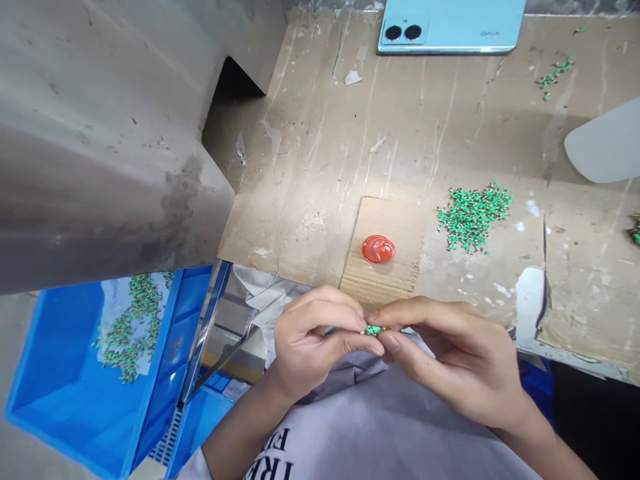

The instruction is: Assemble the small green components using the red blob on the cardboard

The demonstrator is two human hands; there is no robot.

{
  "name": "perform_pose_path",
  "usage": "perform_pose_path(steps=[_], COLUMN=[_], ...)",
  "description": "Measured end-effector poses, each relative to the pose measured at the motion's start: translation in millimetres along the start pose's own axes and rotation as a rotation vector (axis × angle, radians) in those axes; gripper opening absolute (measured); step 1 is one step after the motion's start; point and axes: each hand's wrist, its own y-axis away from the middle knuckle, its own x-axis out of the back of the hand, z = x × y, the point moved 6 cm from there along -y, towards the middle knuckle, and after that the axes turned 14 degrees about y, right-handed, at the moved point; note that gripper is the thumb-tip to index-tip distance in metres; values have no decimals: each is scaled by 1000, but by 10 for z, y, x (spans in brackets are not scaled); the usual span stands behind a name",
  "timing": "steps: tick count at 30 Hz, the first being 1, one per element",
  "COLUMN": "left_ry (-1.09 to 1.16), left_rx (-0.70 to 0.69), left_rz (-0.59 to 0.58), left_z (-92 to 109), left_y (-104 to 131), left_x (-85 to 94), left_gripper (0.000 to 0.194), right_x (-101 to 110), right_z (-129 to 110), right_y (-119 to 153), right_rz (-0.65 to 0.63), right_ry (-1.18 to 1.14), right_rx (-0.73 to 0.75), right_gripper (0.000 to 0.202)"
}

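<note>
A small green piece (373, 329) is pinched between the fingertips of both hands, in front of the table's near edge. My left hand (325, 337) grips it from the left with thumb and forefinger. From the right, my right hand (455, 353) holds its other side between thumb and fingers. Just beyond the hands, a small red dish (379, 249) rests on a piece of cardboard (385, 217). A pile of small green pieces (473, 217) lies on the table to the right of the dish.
A metal housing (110, 133) stands at the left. Below it is a blue bin (75, 373) with green pieces inside. A light-blue phone (453, 27) lies at the table's far side. A whitish rounded object (607, 143) and scattered green pieces (555, 75) are at the right.
</note>
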Motion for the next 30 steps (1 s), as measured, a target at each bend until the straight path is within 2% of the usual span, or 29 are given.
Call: perform_pose_path(steps=[12, 18, 22, 24, 27, 30], left_ry=[-29, -54, -23, -46, -123, -201], left_rx=[-72, -38, 124, 163, 111, 86], left_rz=[-70, -99, -48, -70, -103, -86], left_z=[26, -10, -31, 1, 103, 166], left_y=[-38, 1, 21, 17, -5, -15], left_x=[-26, -27, -36, -67, -107, -119], left_gripper=[22, 17, 27, 25, 17, 20], right_x=[1, -2, 37, 48, 51, 52], right_z=[-21, -42, -45, -29, -3, 1], right_y=[30, -4, 6, 22, 51, 81], right_rz=[-34, -77, -45, -28, -16, -16], right_ry=[36, 69, 130, 155, 201, 224], right_rx=[122, 159, 288, 348, 421, 488], right_gripper=[28, 28, 30, 37, 42, 38])
